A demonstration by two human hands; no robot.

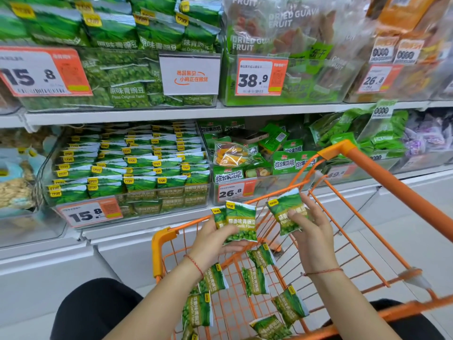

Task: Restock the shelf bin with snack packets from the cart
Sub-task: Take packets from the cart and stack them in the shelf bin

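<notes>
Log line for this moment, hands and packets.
left hand: holds two pea packets | right hand: holds one packet | both above orange cart | loose packets in cart | shelf bin well stocked

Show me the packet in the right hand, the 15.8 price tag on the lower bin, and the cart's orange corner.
packet in the right hand (284, 204), head view, upper green face.
15.8 price tag (85, 215), head view, printed digits.
cart's orange corner (160, 238), head view, near-left plastic corner piece.
</notes>
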